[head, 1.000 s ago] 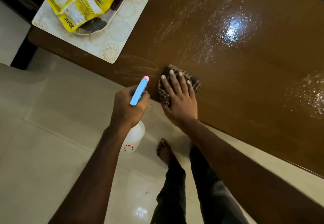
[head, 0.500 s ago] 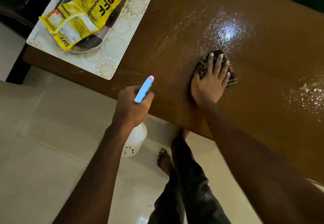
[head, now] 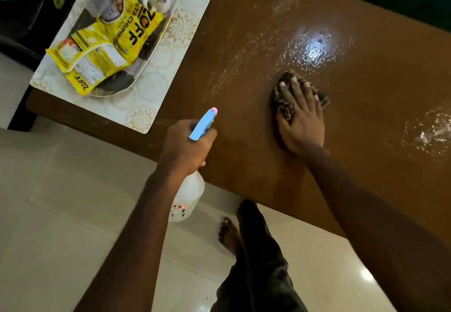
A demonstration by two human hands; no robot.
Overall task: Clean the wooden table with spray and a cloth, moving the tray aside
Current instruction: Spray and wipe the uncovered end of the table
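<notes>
1. The counter is glistening with wet streaks. The tray is sitting on a placemat at its far left corner, well apart from the wiping.
2. The left hand is clenching the spray bottle, which is hanging past the counter edge. A slackening grip would be dropping it.
3. The right hand is laying its fingers flat on the cloth. On the wet film it is perhaps risking a skid.

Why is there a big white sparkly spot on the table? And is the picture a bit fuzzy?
Head view: the white spot is glare, a light mirrored in the wet wooden table; a second sparkle sits at the right edge. Head view: the yellow packet looks slightly soft, and the top right corner is nearly black.
</notes>
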